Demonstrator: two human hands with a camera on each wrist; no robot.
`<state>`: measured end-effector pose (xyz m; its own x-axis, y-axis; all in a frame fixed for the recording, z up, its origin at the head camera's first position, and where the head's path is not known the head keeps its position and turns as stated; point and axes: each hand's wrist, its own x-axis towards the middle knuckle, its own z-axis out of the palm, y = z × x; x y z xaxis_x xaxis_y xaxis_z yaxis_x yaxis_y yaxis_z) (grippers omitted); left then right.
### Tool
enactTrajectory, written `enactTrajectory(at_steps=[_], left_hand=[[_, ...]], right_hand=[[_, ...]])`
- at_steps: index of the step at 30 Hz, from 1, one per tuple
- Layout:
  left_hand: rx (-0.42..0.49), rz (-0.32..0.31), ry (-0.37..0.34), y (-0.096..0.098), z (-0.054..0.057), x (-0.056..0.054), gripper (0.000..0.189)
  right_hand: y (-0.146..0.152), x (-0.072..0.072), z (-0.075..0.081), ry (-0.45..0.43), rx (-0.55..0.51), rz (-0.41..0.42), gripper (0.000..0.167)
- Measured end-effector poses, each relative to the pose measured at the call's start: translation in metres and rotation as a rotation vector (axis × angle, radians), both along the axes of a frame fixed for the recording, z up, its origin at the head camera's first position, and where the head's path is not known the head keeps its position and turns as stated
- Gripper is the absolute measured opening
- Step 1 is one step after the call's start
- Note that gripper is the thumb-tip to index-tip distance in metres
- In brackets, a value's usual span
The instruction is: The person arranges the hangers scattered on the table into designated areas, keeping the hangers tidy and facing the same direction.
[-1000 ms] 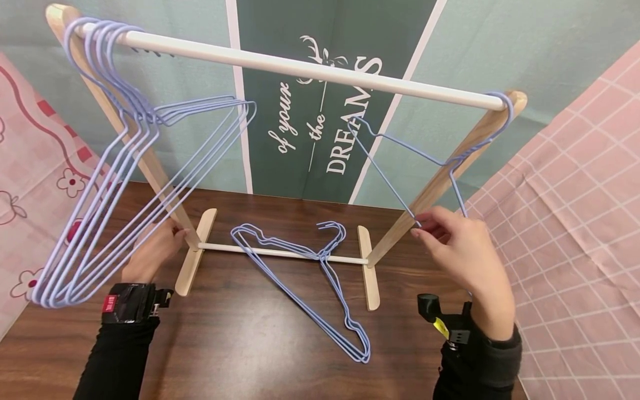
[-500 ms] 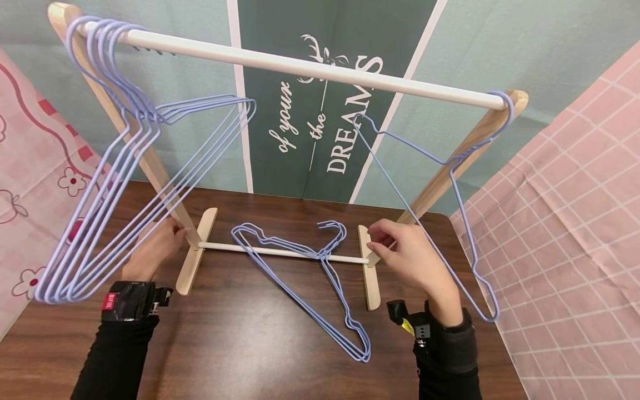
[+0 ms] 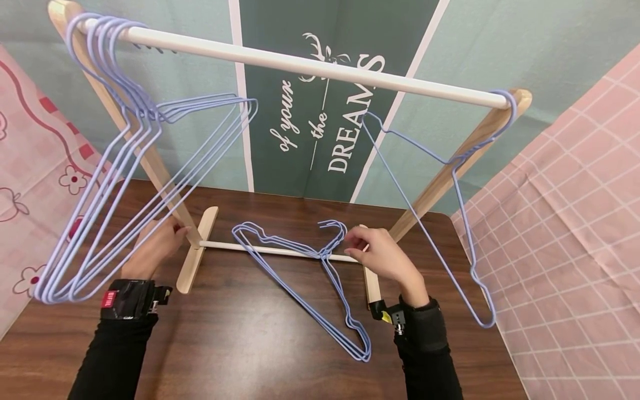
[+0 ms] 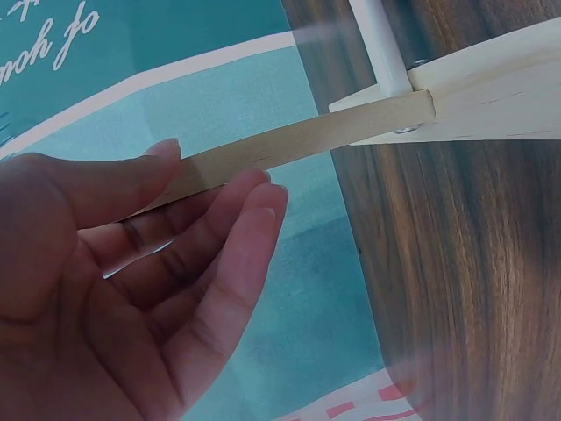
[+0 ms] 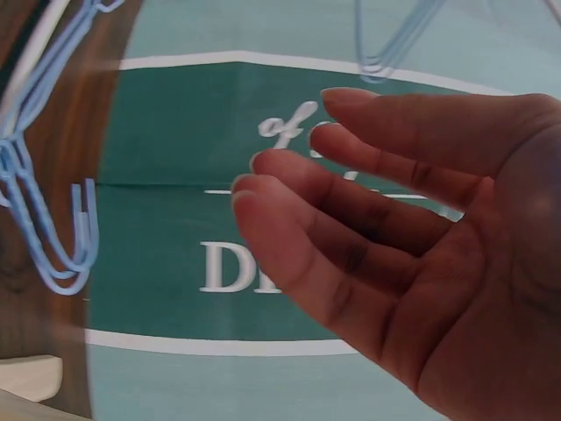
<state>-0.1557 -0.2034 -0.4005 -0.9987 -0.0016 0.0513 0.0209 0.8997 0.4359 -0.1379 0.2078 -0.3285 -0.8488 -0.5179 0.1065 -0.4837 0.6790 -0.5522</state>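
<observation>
My left hand (image 3: 159, 244) grips the lower part of the rack's left wooden post (image 4: 324, 132), thumb on one side and fingers on the other in the left wrist view. My right hand (image 3: 382, 255) is over the base near the right foot, fingers loosely bent and nothing between them. Just left of its fingertips is the neck of a few blue wire hangers (image 3: 322, 255) lying together on the table, across the bottom bar. Their hooks (image 5: 66, 282) show at the left of the right wrist view. One blue hanger (image 3: 457, 161) hangs at the rail's right end.
Several blue hangers (image 3: 145, 114) hang bunched at the left end of the white rail (image 3: 290, 64). The rack stands on a dark wood table (image 3: 225, 355). Behind it is a green cloth (image 3: 295, 172); a pink checked cloth (image 3: 575, 233) lies along the right side.
My right hand has let go of the hanger at the rail's right end and moved left toward the hangers on the table. That hanger has swung slightly. My left hand stays on the post.
</observation>
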Motion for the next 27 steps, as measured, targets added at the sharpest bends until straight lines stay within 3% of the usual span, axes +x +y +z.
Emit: enactTrajectory(at_steps=[9,19,27], left_hand=[[0.003,-0.001,-0.021,0.0,0.0,0.0,0.024],[0.01,0.014,-0.028,0.002,0.0,0.0,0.023],[0.01,0.031,-0.058,0.001,-0.001,0.0,0.024]], right_hand=[[-0.007,-0.019,-0.031,-0.13,-0.033,0.014,0.009],[-0.011,-0.032,-0.069,-0.207,-0.052,-0.024,0.01],[-0.015,-0.037,-0.091,-0.136,0.037,-0.079,0.006]])
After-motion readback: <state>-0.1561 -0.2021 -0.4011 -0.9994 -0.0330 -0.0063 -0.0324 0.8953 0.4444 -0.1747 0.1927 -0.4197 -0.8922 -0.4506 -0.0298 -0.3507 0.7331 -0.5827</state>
